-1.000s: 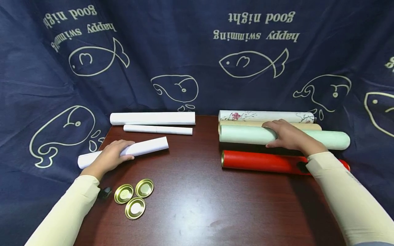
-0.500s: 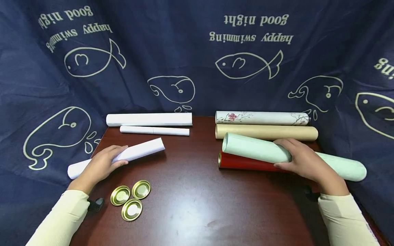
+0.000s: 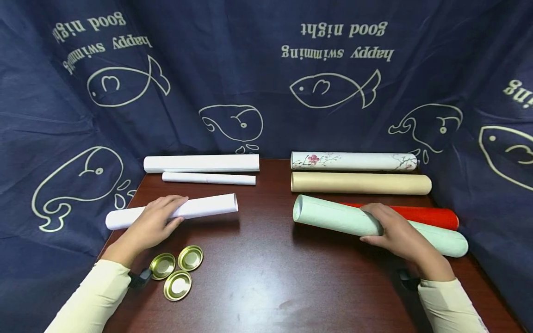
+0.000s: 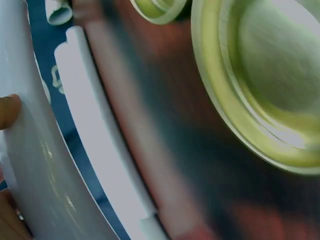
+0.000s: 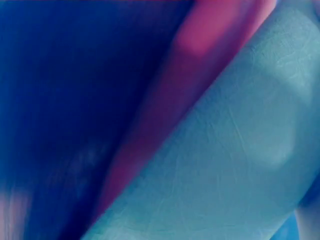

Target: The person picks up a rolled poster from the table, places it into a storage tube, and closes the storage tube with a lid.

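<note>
My left hand grips a white paper roll around its middle, and the roll's right end tips up over the table. In the left wrist view, fingertips show at the edge of this roll. On the right, my right hand holds a pale green tube, thumb in front and fingers over the top. Its open left end faces the middle of the table. Behind it lies a red tube, partly hidden by the green one. The right wrist view shows the green tube large and blurred.
Three gold metal lids lie near my left wrist. Farther back are a thick white roll and a thin white roll. A beige tube and a flower-printed tube lie at the back right. A navy curtain surrounds the dark table.
My right hand has lifted the green tube off its place beside the beige tube and brought it nearer, in front of the red tube. The white roll in my left hand has shifted slightly right.
</note>
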`<state>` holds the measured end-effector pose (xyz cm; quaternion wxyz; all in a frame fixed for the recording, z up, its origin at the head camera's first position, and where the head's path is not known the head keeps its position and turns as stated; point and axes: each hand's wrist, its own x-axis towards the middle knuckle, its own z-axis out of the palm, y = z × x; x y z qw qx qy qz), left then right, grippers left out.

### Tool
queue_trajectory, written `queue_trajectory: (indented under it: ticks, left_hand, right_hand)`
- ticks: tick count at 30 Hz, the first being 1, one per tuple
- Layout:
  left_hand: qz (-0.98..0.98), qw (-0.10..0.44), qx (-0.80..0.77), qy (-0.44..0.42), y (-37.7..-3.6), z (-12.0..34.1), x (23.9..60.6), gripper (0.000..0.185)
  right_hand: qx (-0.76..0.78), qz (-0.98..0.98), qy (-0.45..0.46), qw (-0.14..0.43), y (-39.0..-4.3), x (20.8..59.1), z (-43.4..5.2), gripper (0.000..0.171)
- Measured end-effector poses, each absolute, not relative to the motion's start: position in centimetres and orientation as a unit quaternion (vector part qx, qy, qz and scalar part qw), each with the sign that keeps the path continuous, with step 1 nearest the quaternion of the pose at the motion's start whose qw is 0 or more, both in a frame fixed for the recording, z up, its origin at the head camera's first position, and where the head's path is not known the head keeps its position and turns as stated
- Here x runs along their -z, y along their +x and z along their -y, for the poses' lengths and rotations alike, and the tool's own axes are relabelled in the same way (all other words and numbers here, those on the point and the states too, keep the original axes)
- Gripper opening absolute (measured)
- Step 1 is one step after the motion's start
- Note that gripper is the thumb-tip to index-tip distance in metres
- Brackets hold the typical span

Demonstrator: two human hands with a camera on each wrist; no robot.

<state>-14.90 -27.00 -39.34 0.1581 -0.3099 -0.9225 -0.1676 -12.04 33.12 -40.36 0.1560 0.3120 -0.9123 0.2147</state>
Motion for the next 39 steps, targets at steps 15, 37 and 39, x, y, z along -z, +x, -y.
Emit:
queue_trajectory:
  ticks: [15,37,39]
  left_hand:
    - [0.902,0.187,0.183,-0.344,-13.7,23.1,38.9,0.052]
    - [0.887,0.2,0.173,-0.378,-13.3,19.5,40.9,0.052]
    - [0.886,0.2,0.171,-0.382,-13.4,19.4,41.0,0.052]
  right_hand:
    - [-0.173,0.92,0.319,0.151,-13.2,41.7,-30.6,0.071]
    - [-0.15,0.907,0.352,0.177,-12.6,43.0,-29.0,0.079]
    - [-0.152,0.906,0.353,0.177,-12.6,43.0,-29.0,0.079]
